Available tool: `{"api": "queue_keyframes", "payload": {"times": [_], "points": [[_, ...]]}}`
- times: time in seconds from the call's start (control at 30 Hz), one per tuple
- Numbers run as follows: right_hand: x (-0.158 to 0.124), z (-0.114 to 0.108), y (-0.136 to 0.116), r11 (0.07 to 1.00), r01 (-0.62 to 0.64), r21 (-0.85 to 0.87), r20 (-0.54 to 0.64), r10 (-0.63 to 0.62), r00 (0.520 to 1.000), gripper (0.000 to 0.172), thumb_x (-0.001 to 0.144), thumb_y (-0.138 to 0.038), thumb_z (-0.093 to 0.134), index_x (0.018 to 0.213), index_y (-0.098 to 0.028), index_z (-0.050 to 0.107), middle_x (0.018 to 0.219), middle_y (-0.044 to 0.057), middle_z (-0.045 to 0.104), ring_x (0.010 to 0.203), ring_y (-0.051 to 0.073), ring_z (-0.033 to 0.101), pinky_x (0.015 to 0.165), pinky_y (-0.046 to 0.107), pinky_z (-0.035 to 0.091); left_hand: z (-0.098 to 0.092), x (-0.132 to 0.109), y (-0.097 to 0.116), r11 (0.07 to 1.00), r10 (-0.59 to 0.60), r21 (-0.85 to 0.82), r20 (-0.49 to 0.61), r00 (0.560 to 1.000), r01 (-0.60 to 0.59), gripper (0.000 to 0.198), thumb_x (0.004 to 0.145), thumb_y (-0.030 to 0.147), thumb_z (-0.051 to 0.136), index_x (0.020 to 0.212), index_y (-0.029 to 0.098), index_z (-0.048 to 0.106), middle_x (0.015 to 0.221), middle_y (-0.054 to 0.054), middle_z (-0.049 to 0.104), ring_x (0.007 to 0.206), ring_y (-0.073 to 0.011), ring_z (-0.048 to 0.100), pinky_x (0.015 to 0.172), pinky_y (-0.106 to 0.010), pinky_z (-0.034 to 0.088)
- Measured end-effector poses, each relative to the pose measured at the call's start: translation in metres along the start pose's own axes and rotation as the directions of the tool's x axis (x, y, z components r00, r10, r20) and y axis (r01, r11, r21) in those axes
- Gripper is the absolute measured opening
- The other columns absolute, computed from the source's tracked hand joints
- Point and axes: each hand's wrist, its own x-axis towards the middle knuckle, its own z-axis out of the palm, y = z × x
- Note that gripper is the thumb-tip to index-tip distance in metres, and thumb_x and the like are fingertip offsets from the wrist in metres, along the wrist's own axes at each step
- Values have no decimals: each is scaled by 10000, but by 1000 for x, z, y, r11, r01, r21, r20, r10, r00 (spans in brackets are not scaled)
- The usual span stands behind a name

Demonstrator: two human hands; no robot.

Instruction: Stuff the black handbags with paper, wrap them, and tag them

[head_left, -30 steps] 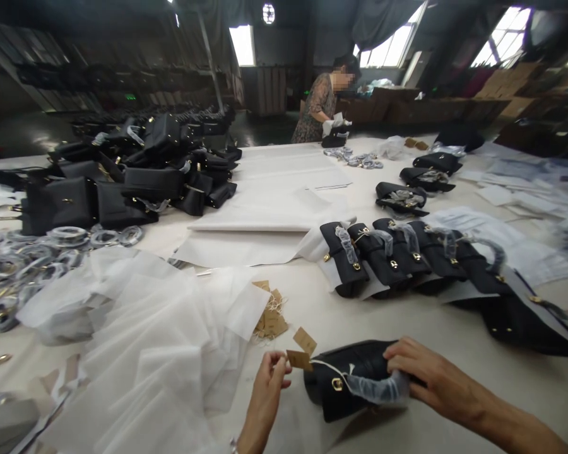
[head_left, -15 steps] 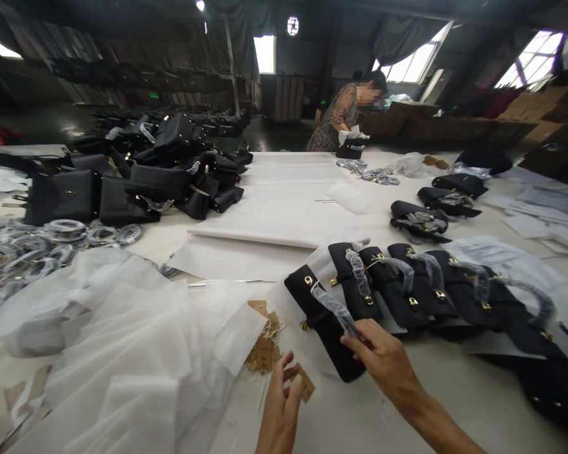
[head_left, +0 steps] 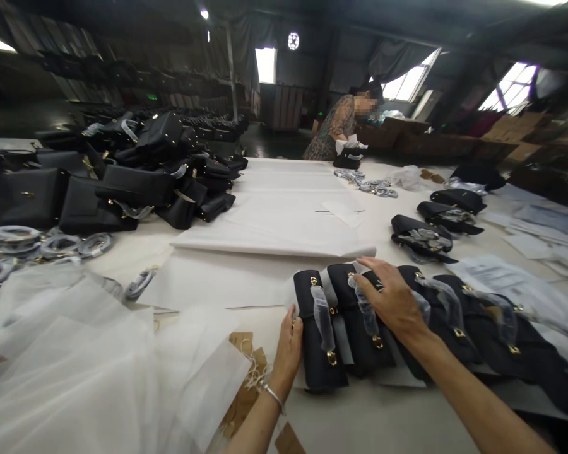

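Observation:
Several black handbags stand in a row, with clear plastic wrapped round their handles. The leftmost handbag has gold fittings at both ends of its wrapped handle. My left hand rests along its left side, fingers stretched out, with a bracelet at the wrist. Over the second handbag and the partly hidden third one lies my right hand, thumb and fingers apart near a gold fitting. Tan card tags with white strings lie left of my left wrist. A single tan tag is below it.
Thin white sheets spread over the left front. Behind them are plastic-wrapped straps and a heap of black bags. White paper covers the table's middle. Across the table a person handles a black bag. More bags lie at right.
The leftmost handbag has gone from slanted to lined up beside the row. My right hand has let go of its handle and moved over the neighbouring bags. My left hand has left the tan tag.

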Motion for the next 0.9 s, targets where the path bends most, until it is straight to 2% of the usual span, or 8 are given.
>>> {"api": "queue_keyframes", "payload": {"times": [0.07,0.17,0.23,0.43,0.6,0.73,0.83,0.9], "points": [[20,20,17,997,10,-72,182,3,983,443,867,-450,549,1220,-193,620,1318,109,581,1250,280,489,1088,455,354,14,0,-1,1000,18,-1,34,999,-18,770,899,624,388,1469,109,334,1542,-148,310,1445,-268,239,1203,-382,171],[30,44,39,985,-62,-158,475,131,870,360,852,-389,547,1119,-190,684,1312,112,592,1261,276,496,1110,445,338,28,-2,1,1000,20,2,74,997,-21,763,920,605,356,1490,101,292,1556,-155,275,1449,-274,223,1205,-402,157],[27,47,52,983,-55,-177,554,146,820,337,843,-353,538,1096,-199,698,1299,100,606,1261,268,506,1122,438,329,34,-3,3,1000,10,14,97,995,-11,734,936,580,334,1496,109,283,1558,-151,271,1447,-273,225,1203,-415,158],[18,22,82,962,-49,-267,571,199,797,375,834,-377,538,1133,-213,693,1360,68,570,1238,267,539,1099,414,372,54,2,7,998,27,58,165,986,-37,743,933,573,358,1498,97,285,1560,-147,269,1450,-266,218,1199,-389,161],[22,10,96,933,-57,-356,582,269,767,354,829,-396,547,1085,-201,694,1272,83,628,1178,276,577,1035,397,414,77,7,7,998,36,42,269,963,-49,782,926,588,376,1511,85,249,1573,-146,236,1462,-276,182,1206,-387,132],[18,6,90,882,-67,-467,500,326,802,304,846,-368,533,1068,-194,645,1196,96,639,1054,277,613,871,399,468,67,23,13,975,131,116,390,911,-190,671,957,519,362,1489,113,319,1512,-150,369,1393,-282,345,1169,-409,258],[12,5,78,863,-50,-502,467,319,825,254,869,-334,520,1056,-190,613,1153,96,633,1048,261,596,822,371,458,39,43,20,825,218,433,347,912,-363,467,948,302,429,1397,179,475,1424,-135,489,1325,-298,431,1123,-460,315],[10,7,68,847,-26,-531,448,307,840,205,875,-305,528,1028,-187,597,1108,92,634,1035,255,590,798,356,455,16,60,23,576,284,707,299,911,-411,509,896,109,418,1401,156,459,1485,-155,402,1400,-313,314,1146,-508,232]]}}
